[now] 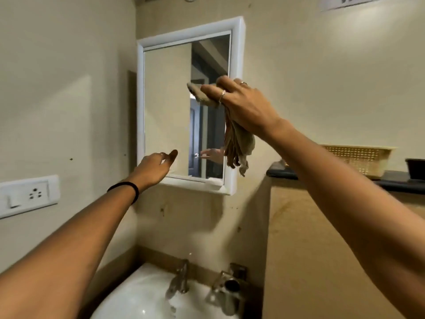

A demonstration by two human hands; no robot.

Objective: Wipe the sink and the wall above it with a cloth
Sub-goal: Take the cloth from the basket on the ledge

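Gripping a bunched cloth (236, 139), the right hand (243, 104) is raised in front of the right edge of the mirror (167, 107), fingers curled over the top fold, two thin rings visible. Cloth is soft, crumpled, dull beige-brown with frayed ends; one short end sticks out left past the fingertips, the longer part hangs straight down below the palm, so its long axis runs roughly vertical. Left hand (156, 164) holds nothing, loosely open, fingers relaxed and pointing toward the mirror's lower left corner; cannot tell if it touches the glass. Black band (128, 188) on the left wrist. Mirror is rectangular with a glossy white plastic frame, mounted on a matte cream wall (322, 77) with small dark specks below it. White glazed sink (142, 295) sits low and near, cut off by the bottom edge, with a chrome tap (181, 278) and a second metal fitting (232, 286) to its right, blurred. Woven plastic basket (361, 157) on a dark ledge far right, partly hidden by the right forearm. White socket plate (27, 194) on the left wall.
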